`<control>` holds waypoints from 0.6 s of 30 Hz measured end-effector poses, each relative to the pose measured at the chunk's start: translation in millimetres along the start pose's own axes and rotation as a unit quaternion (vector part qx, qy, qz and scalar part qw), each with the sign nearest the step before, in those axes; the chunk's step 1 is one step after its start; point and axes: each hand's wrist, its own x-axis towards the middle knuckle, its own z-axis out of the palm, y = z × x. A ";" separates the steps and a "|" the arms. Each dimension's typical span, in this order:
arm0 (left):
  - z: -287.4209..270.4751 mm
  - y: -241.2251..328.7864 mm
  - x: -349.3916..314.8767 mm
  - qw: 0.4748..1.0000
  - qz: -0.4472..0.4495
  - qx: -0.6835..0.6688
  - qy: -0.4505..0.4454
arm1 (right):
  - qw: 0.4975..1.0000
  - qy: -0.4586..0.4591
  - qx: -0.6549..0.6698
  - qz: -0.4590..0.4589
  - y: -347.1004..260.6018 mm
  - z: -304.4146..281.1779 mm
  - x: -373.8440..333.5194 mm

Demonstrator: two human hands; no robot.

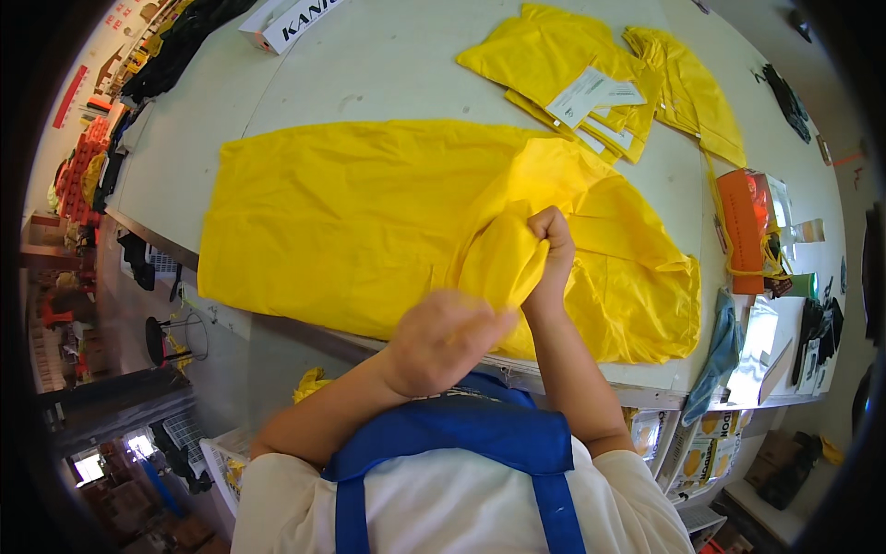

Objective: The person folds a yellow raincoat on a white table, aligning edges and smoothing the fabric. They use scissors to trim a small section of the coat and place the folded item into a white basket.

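Note:
A large yellow waterproof garment (341,212) lies spread across the table in front of me. Its right part is bunched and raised in folds. My right hand (552,249) is closed in a fist round a gathered fold of it, lifted off the table. Close to my body, my left hand (448,340) is smeared by motion, just below and left of that fold. Its fingers are too blurred to show whether they touch the cloth.
Folded yellow garments (572,65) with white paper labels lie at the far right. On the right side stand an orange box (740,226) and a blue-grey cloth (715,355) over the table edge. A white box (286,23) sits at the far left of the pale table (314,88).

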 end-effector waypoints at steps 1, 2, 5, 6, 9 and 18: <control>-0.5 3.1 13.5 0.985 -0.134 0.104 0.027 | 0.998 0.021 0.047 0.021 1.6 2.3 3.6; 0.4 -9.0 13.9 0.983 -0.150 0.100 0.018 | 0.994 0.042 0.093 0.042 0.1 5.2 6.6; 0.2 -64.3 -1.6 0.963 -0.265 0.037 0.016 | 0.994 0.017 -0.105 -0.001 -18.5 16.7 -9.0; -4.1 -81.6 -8.1 0.938 -0.344 -0.022 0.031 | 0.980 0.009 -0.196 -0.032 -21.9 21.0 -14.0; -18.1 -143.4 -11.8 0.859 -0.474 -0.157 0.113 | 0.928 -0.210 -0.268 -0.152 -23.0 20.6 -22.4; -84.7 -311.9 -43.4 0.654 -0.721 -0.223 -0.040 | 0.588 -0.089 -0.800 0.079 102.5 -178.3 94.8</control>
